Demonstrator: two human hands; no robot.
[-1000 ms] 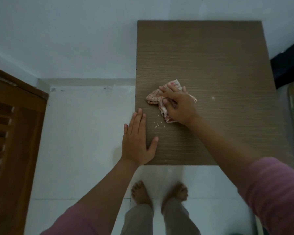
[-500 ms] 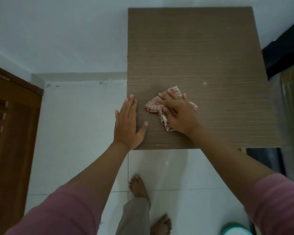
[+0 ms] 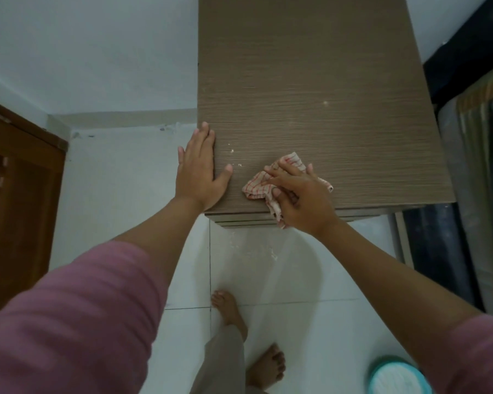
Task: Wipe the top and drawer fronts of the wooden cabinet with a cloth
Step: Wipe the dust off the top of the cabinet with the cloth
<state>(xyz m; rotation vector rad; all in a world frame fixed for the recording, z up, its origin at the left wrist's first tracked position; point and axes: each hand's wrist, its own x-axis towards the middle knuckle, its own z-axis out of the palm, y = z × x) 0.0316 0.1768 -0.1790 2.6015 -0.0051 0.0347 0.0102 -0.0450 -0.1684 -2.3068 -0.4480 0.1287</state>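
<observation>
The wooden cabinet (image 3: 310,89) fills the upper middle of the head view, its brown top seen from above. A crumpled white cloth with red checks (image 3: 256,187) lies near the top's front edge, one corner hanging over the front. My right hand (image 3: 299,194) presses down on the cloth, fingers spread over it and the thumb pinching a fold. My left hand (image 3: 199,172) rests flat on the top's front left corner, fingers along the left edge. White crumbs (image 3: 231,151) dot the wood between the hands. The drawer fronts show only as thin stacked edges (image 3: 239,221).
A white tiled floor (image 3: 282,280) with scattered white specks lies below the cabinet; my bare feet stand on it. A brown louvred door (image 3: 15,194) is at the left. A teal-rimmed round container (image 3: 396,378) sits bottom right. A curtain and dark panel (image 3: 473,166) border the cabinet's right side.
My right hand has dragged the cloth toward the cabinet's front edge, so a corner now hangs over. The left hand slid along the left edge. My view stepped back, showing more floor.
</observation>
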